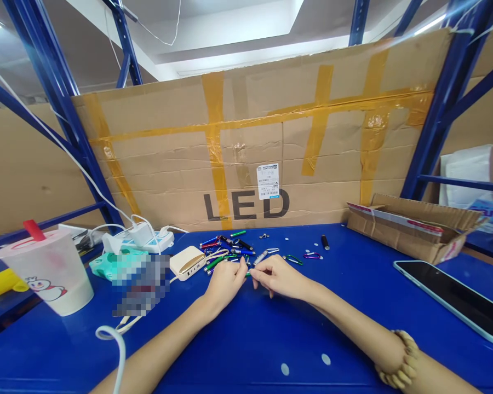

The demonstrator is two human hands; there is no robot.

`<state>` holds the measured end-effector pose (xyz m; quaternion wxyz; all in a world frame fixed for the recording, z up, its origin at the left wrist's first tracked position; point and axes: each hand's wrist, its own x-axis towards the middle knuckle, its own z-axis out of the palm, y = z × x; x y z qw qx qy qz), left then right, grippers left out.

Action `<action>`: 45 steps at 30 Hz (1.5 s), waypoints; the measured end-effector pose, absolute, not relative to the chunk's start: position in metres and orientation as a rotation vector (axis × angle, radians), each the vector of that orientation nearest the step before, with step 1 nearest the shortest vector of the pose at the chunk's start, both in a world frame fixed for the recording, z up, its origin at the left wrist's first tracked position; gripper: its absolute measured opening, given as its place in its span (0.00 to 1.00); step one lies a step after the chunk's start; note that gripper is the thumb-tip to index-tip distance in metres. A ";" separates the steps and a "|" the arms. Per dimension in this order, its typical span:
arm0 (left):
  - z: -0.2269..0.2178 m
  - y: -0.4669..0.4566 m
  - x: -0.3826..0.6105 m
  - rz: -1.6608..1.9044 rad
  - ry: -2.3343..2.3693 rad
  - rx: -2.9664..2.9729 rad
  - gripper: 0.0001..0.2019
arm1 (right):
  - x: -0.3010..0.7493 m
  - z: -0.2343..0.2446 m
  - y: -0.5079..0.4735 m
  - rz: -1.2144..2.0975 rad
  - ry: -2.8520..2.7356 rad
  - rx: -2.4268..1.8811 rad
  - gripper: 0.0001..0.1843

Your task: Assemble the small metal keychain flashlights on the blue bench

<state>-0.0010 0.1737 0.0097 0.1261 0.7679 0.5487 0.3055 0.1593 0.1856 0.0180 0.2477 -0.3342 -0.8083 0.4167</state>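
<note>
My left hand [227, 280] and my right hand [280, 277] almost meet at the middle of the blue table, both with fingers pinched together. A sliver of a small green object [247, 274] shows between the fingertips; its kind is hidden. Just behind lies a pile of small coloured metal tubes [240, 251], like mini flashlights, in green, blue, red and black. A silvery tube [260, 257] lies close to my right fingers. Beyond that hand are a silver carabiner [273, 250], a green carabiner [293, 260] and a purple carabiner [313, 256].
A white power bank [188, 262] with a cable sits left of the pile. Further left stand a drink cup [61, 273], a teal packet [107, 265] and a power strip [160, 241]. On the right are a phone [456, 301] and an open cardboard box [411, 227]. A black tube [325, 242] lies apart.
</note>
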 end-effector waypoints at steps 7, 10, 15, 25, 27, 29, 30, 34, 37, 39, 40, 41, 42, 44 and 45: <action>0.007 0.173 0.000 0.795 1.687 2.477 0.26 | 0.162 0.021 0.185 1.956 -1.667 -0.997 0.22; 0.007 0.174 0.001 0.854 1.658 2.406 0.27 | 0.164 0.020 0.188 2.018 -1.590 -1.004 0.20; 0.012 0.175 0.001 0.983 1.572 2.158 0.27 | 0.165 0.023 0.191 1.985 -1.609 -0.912 0.22; 0.021 0.174 0.001 0.952 1.154 2.052 0.20 | 0.169 0.030 0.192 1.762 -1.724 -0.958 0.27; 0.021 0.176 0.001 0.940 1.098 1.982 0.20 | 0.169 0.028 0.193 1.751 -1.733 -0.960 0.27; 0.022 0.178 0.001 0.928 1.064 1.924 0.20 | 0.168 0.025 0.194 1.653 -1.766 -0.984 0.28; 0.022 0.179 0.000 0.925 1.052 1.892 0.20 | 0.168 0.024 0.195 1.563 -1.790 -1.009 0.28; 0.023 0.183 -0.004 0.887 1.012 1.684 0.20 | 0.170 0.021 0.201 1.035 -1.858 -1.021 0.26; 0.023 0.185 -0.008 0.834 0.959 1.540 0.18 | 0.173 0.021 0.204 0.739 -1.953 -0.822 0.20; 0.022 0.185 -0.009 0.803 0.934 1.504 0.18 | 0.175 0.021 0.205 0.606 -2.036 -0.714 0.15; 0.022 0.185 -0.010 0.786 0.933 1.498 0.18 | 0.176 0.021 0.204 0.543 -2.072 -0.681 0.13; 0.022 0.184 -0.010 0.766 0.938 1.499 0.18 | 0.176 0.020 0.204 0.485 -2.103 -0.660 0.12; 0.022 0.184 -0.009 0.749 0.953 1.510 0.19 | 0.176 0.020 0.203 0.436 -2.132 -0.646 0.11; 0.020 0.182 -0.008 0.740 1.007 1.559 0.22 | 0.176 0.019 0.201 0.389 -2.174 -0.637 0.09; 0.019 0.181 -0.007 0.750 1.042 1.597 0.23 | 0.176 0.018 0.200 0.383 -2.189 -0.642 0.09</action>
